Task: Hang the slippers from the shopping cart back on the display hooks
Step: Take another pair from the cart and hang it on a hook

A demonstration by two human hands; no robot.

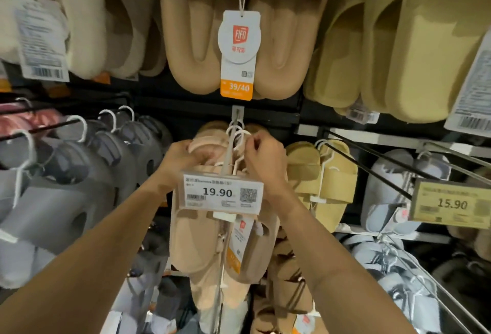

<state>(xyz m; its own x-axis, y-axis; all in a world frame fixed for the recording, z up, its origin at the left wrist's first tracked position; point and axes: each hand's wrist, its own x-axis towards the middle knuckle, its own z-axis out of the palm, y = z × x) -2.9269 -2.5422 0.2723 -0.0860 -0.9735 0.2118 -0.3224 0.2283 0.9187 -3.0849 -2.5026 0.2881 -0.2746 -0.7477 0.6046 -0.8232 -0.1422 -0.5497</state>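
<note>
right hand (261, 157) pinching hanger (239, 134), left hand (183, 157) gripping slipper (210, 147)

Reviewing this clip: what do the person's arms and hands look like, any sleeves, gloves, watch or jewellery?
Both forearms are bare up to the frame's bottom edge; no sleeve shows. The left hand and right hand are ungloved. No watch, bracelet or ring is visible on either wrist or on the fingers that show, though a price tag hides part of the wrists.

White price tag (222, 192) reading 19.90 at centre, yellowish price tag (451, 204) reading 15.90 at right, FIFO size label (239, 53) marked 39/40 above.
</note>
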